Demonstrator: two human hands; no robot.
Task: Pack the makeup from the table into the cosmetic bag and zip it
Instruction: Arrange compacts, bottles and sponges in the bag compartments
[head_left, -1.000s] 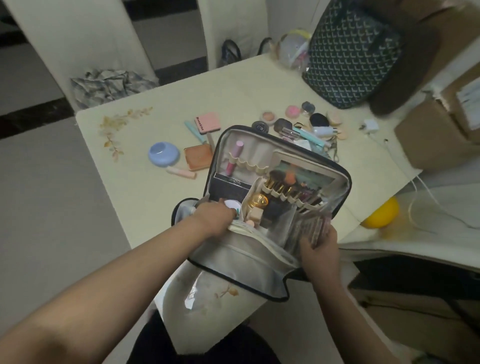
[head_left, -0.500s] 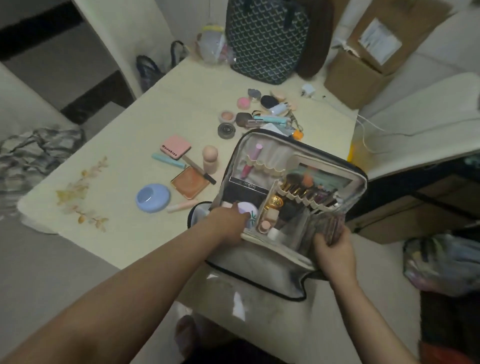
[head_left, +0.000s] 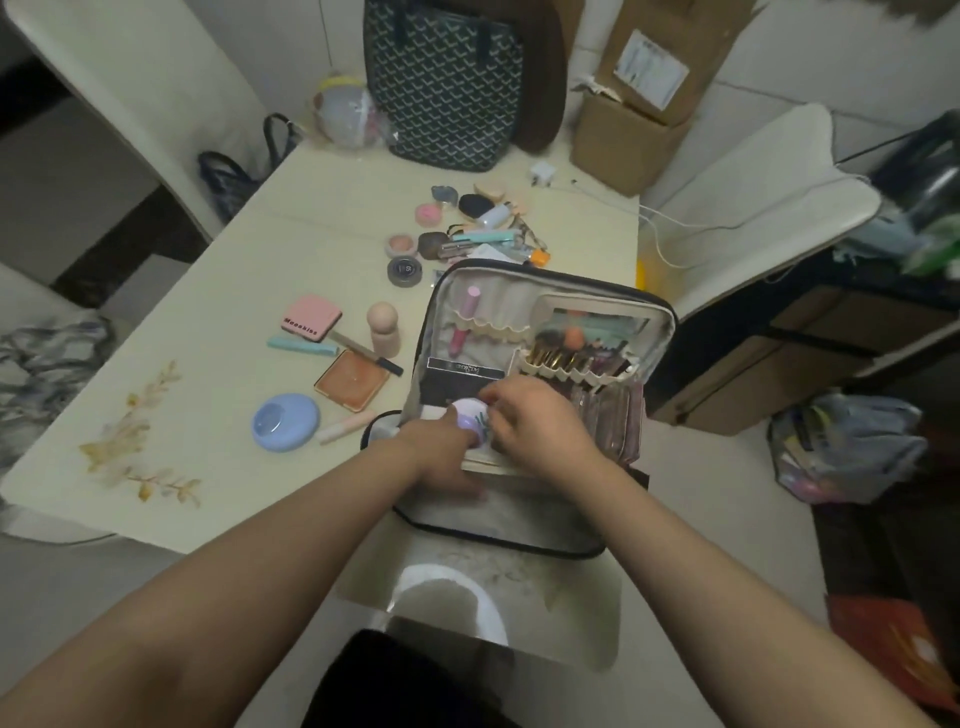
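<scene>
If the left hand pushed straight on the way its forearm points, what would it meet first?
Likely the round lilac compact that the left hand already grips inside the cosmetic bag; beyond it, the black palette, though depth is unclear.

The pink compact (head_left: 311, 318) on the table reads "Mooskiss".

The room I'm working in is dim and soft-lit. My hands (head_left: 483, 436) blur slightly, and the edges bow outward.
</scene>
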